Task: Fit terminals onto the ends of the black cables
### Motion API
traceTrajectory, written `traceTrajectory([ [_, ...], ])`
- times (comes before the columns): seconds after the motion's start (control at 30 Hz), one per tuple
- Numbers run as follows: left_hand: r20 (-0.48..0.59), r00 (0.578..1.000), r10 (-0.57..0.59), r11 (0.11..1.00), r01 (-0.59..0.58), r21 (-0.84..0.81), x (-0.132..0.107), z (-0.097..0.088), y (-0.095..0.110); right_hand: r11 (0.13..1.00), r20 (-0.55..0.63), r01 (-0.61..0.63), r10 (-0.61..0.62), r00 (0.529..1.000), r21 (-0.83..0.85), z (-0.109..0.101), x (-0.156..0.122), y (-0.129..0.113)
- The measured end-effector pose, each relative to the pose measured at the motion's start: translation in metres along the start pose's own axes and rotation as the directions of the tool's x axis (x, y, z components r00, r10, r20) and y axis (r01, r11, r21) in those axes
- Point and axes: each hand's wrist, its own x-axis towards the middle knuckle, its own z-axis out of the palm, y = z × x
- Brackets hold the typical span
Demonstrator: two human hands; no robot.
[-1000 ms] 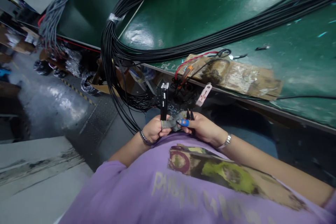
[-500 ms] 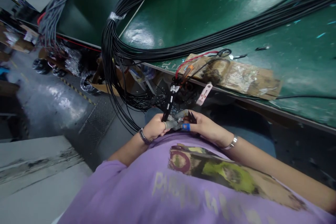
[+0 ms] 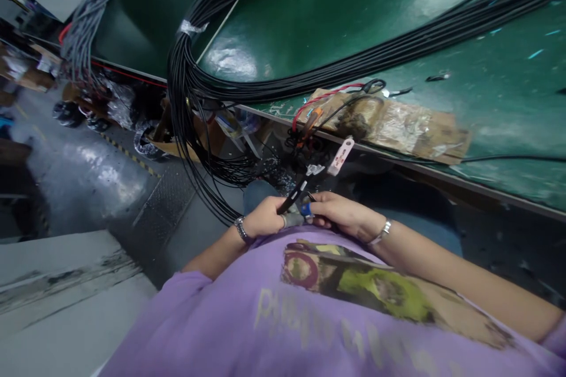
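My left hand [image 3: 266, 216] is closed around a black cable bundle [image 3: 292, 197] with white marks on it. The bundle tilts up and to the right, with a clear plastic wrap [image 3: 315, 169] near its upper end. Close against it is my right hand [image 3: 342, 212], fingers pinched together and a blue band on one of them. A small dark pointed tool [image 3: 311, 196] shows at its fingertips; most of it is hidden, so its kind is unclear. Grey coverings sit on some fingers. Both hands meet just in front of the purple shirt.
Long black cables [image 3: 283, 88] lie across the green table [image 3: 336, 23] and hang over its edge at the left. A taped cardboard piece [image 3: 407, 126], orange-handled tool [image 3: 313, 119] and pale tag [image 3: 341, 156] are at the table edge. Grey cables [image 3: 86, 29] hang farther left.
The upper end of the cable bundle has swung right and down, nearer the pale tag. My right hand has turned inward, and the dark tool now shows less.
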Motion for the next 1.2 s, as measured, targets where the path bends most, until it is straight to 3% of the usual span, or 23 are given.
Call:
traceTrajectory([
  [0.07, -0.015, 1.000, -0.025, 0.999, 0.024, -0.037, 0.001, -0.001, -0.003, 0.996, -0.065, 0.064, -0.060, 0.996, 0.060, -0.002, 0.002, 0.003],
  [0.17, -0.042, 0.999, -0.019, 0.990, 0.013, -0.137, 0.003, -0.004, -0.005, 0.960, -0.147, 0.269, -0.257, 0.955, 0.072, -0.003, -0.001, 0.002],
  [0.3, -0.028, 0.999, -0.030, 0.964, 0.022, -0.266, 0.004, -0.007, -0.006, 0.885, -0.084, 0.453, -0.462, 0.883, -0.106, 0.000, -0.010, -0.005],
  [0.43, 0.028, 0.998, -0.056, 0.927, 0.062, -0.371, 0.005, -0.010, -0.007, 0.823, -0.044, 0.511, -0.536, 0.843, -0.248, 0.003, -0.010, -0.007],
  [0.57, 0.127, 0.988, -0.091, 0.889, 0.138, -0.437, 0.005, -0.013, -0.010, 0.842, -0.027, 0.483, -0.503, 0.864, -0.241, 0.002, -0.009, -0.009],
  [0.7, 0.171, 0.981, -0.091, 0.903, 0.154, -0.401, 0.004, -0.015, -0.011, 0.920, 0.064, 0.378, -0.373, 0.926, -0.106, 0.002, -0.010, -0.012],
  [0.87, 0.210, 0.975, -0.073, 0.977, 0.112, -0.180, 0.002, -0.014, -0.009, 0.985, 0.145, 0.111, -0.129, 0.981, 0.130, 0.003, -0.004, -0.006],
  [0.97, 0.170, 0.982, -0.077, 0.996, 0.081, -0.021, -0.001, -0.010, -0.007, 0.996, 0.164, 0.030, -0.043, 0.986, 0.086, 0.002, -0.002, -0.005],
  [1.07, 0.128, 0.988, -0.085, 0.996, 0.080, 0.046, -0.002, -0.008, -0.006, 0.998, 0.110, 0.023, -0.018, 0.994, -0.051, 0.003, -0.003, -0.009],
  [1.2, 0.047, 0.997, -0.054, 0.999, 0.053, 0.013, -0.002, -0.006, -0.008, 0.990, -0.078, 0.064, -0.074, 0.994, -0.129, 0.004, 0.000, -0.010],
])
